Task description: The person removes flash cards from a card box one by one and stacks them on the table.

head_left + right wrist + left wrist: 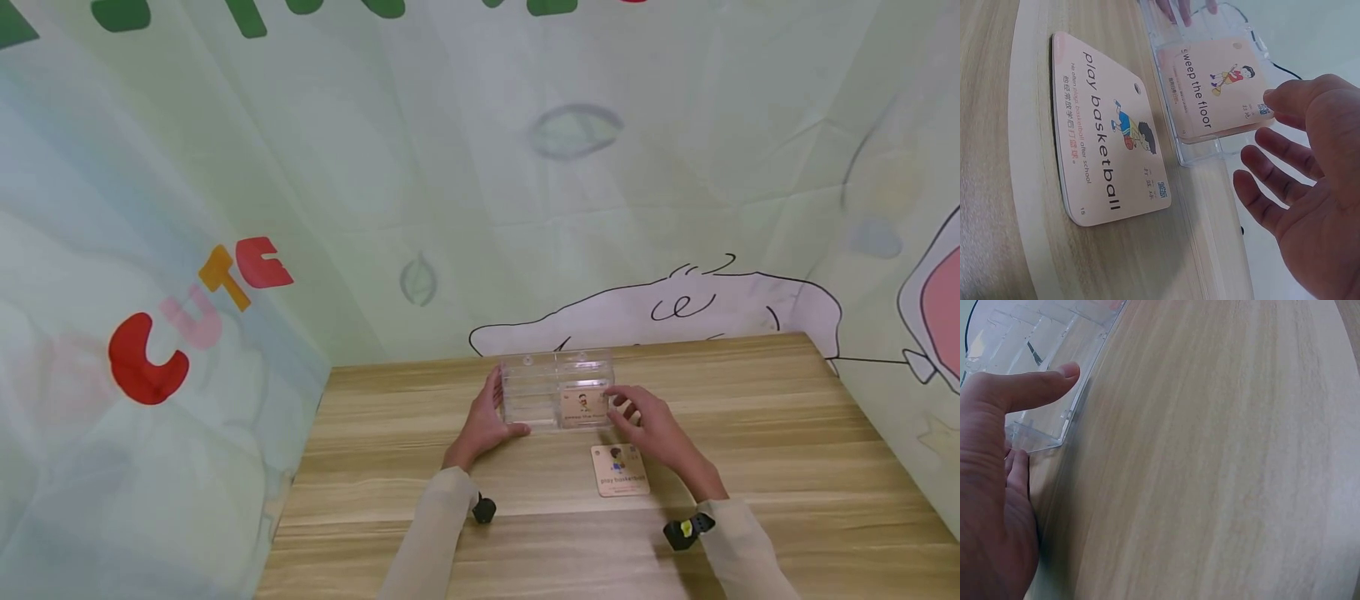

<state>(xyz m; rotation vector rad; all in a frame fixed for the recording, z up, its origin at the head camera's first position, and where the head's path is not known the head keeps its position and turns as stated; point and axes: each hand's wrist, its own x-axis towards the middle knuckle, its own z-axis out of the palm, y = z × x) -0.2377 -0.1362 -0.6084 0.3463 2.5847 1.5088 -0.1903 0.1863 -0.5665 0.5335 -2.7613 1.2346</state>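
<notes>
A clear plastic card rack (528,402) with tiered pockets in two columns stands on the table. My left hand (483,429) holds its left side, thumb across the front and the other fingers round the side, partly hidden behind the clear wall. In the lower right pocket sits a pink card reading "sweep the floor" (1210,94). My right hand (660,429) pinches that card's edge between thumb and forefinger; its other fingers are loosely bent. Flat on the table, below the right hand, lies a "play basketball" card (1104,137), thick enough to look like a small stack.
The wood-grain table (525,542) meets a printed cloth backdrop (450,167) along its back edge, close behind the rack. More cloth with the word "CUTE" hangs at the left. Each wrist wears a black strapped device (681,533).
</notes>
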